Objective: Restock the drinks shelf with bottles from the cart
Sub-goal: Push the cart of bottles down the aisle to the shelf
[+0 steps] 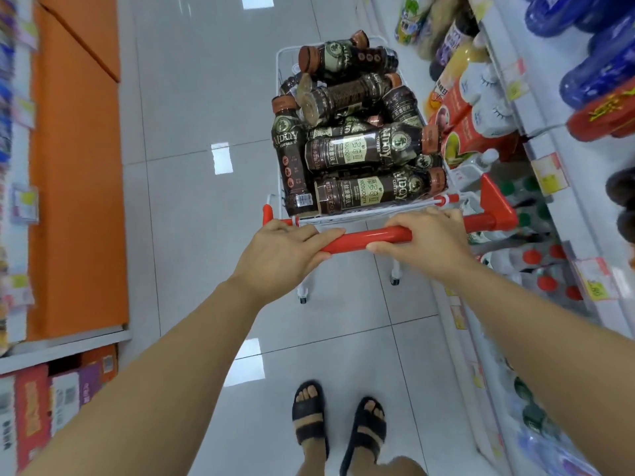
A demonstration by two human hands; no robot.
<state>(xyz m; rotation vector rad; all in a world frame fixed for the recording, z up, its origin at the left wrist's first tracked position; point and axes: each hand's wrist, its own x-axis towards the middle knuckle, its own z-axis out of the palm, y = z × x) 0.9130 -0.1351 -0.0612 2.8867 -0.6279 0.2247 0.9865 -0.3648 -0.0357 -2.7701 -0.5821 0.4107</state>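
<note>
Both arms stretched forward, left hand (pixel 287 249) and right hand (pixel 427 240) each wrapped around the red handle (pixel 364 239) of the cart (pixel 285 55). Brown coffee bottles (pixel 364 151) are heaped inside it, right beside the drinks shelf (pixel 546 166).

Orange panel (pixel 79 201), boxed goods (pixel 51 407), glossy floor tiles (pixel 206 97)

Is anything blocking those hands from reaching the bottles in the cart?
Nothing visible. Both the left hand and right hand grip the red handle; the bottles lie uncovered in the open-topped cart just beyond it.
</note>
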